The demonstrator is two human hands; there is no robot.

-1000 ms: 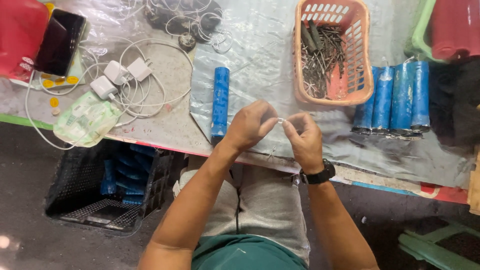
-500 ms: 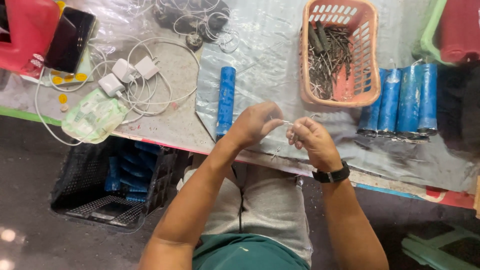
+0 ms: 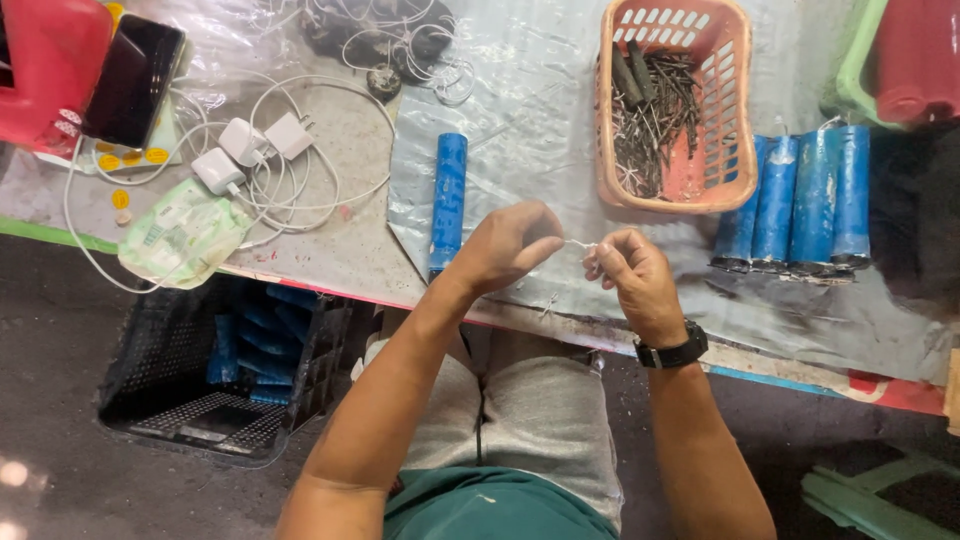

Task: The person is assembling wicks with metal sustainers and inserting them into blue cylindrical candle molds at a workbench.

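The table (image 3: 330, 255) fills the upper half, covered in part by a clear plastic sheet (image 3: 520, 110); its far edge is cut off at 12 o'clock. At 7 o'clock a black crate (image 3: 170, 400) stands on the floor, with blue shapes inside that are hard to make out. At 1 o'clock an orange basket (image 3: 720, 120) holds dark metal pieces, too tangled to tell apart. Four blue tubes (image 3: 795, 200) lie at 2 o'clock, and one single tube (image 3: 448, 200) at 11 o'clock of the hands. White chargers (image 3: 255, 150) lie at 10 o'clock.

Compared with half a second ago, the hands are slightly further apart — the wire between them shows more.

The left hand (image 3: 510, 245) and right hand (image 3: 635, 275) hover over the table's near edge, both pinching a thin white wire (image 3: 577, 243) — its ends are hidden by the fingertips.
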